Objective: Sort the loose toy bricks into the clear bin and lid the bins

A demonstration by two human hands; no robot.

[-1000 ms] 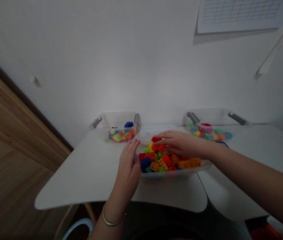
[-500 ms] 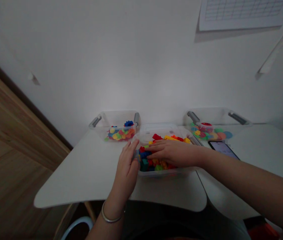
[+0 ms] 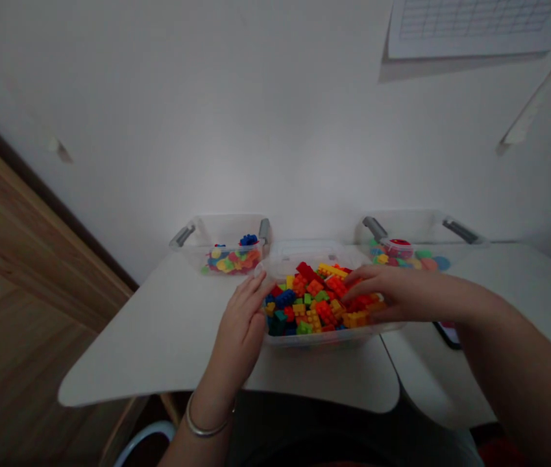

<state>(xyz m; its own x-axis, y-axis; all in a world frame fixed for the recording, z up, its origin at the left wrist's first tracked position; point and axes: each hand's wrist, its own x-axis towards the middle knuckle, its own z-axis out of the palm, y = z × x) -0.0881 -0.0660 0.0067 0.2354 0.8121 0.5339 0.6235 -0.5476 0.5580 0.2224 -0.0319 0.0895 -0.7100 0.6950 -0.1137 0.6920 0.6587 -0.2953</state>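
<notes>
A clear plastic box [image 3: 324, 338] stands in front of me, heaped with toy building bricks [image 3: 311, 301] in red, orange, yellow, green and blue. Against the box's left side lies my left hand [image 3: 243, 321], its fingers stretched out and a metal bangle [image 3: 204, 429] on the wrist. My right hand [image 3: 387, 292] is over the right part of the box. Its fingers are apart and touch the bricks, with the tips partly hidden among them. No brick is visibly gripped in either hand.
Behind, by the wall, stand two more clear boxes: one at left [image 3: 221, 240] with colourful pieces, another at right [image 3: 416, 227] with round pieces. A clear lid-like piece [image 3: 304, 250] lies behind the brick box. A phone [image 3: 448, 335] lies partly under my right arm on the white table [image 3: 158, 344].
My right hand has moved right across the bricks, from the box's left-middle to its right side, uncovering the bricks there. The left hand stays at the box's left side.
</notes>
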